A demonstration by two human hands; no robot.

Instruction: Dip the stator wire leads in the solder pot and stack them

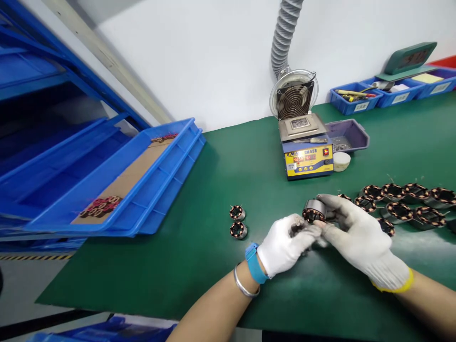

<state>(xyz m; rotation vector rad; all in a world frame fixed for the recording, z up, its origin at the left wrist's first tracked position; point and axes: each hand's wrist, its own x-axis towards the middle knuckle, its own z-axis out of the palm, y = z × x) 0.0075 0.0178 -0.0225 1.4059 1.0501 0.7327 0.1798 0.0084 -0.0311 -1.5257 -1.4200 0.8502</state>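
A motor stator (315, 209), a silver ring with copper windings inside, is held above the green bench by my right hand (356, 235). That hand wears a white glove with a yellow cuff, its thumb and fingers closed on the stator's right side. My left hand (289, 244), also gloved, with greyed fingertips and a blue wrist strap, is pinched closed just below and left of the stator. Whatever lies between its fingertips is hidden and blurred. Two more stators (238, 221) stand to the left, and several others (399, 211) sit in rows at the right, partly behind my right hand.
Behind my hands stands a yellow-and-blue solder pot (308, 159) with a fan and exhaust hose (285, 35). Beside it are a purple tray (356, 137) and a white round pad (341, 162). A blue crate (171, 175) lies left; small blue bins (356, 102) line the back.
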